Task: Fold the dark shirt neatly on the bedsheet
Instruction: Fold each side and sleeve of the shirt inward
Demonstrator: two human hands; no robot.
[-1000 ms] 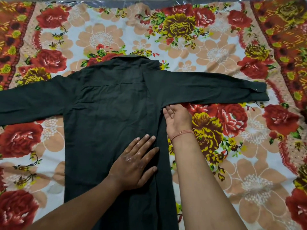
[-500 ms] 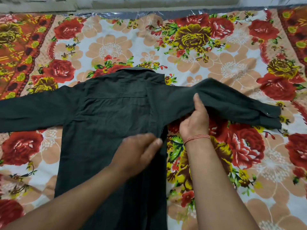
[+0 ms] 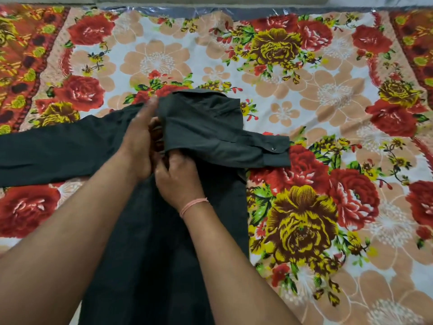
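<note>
Sleeve (image 3: 222, 146) now swung inward, right hand (image 3: 178, 181) gripping it, left hand (image 3: 138, 141) flat on shirt (image 3: 154, 254)

Open bedsheet (image 3: 328, 95) right of shirt (image 3: 222, 202), sleeve (image 3: 58, 151) spans left side

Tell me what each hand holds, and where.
Right hand grips the shirt by the lower edge of its folded sleeve; left hand, blurred, lies straight-fingered against the fold, gripping nothing.

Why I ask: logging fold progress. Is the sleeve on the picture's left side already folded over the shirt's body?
No, that sleeve lies stretched flat on the bedsheet, out from the dark shirt.
</note>
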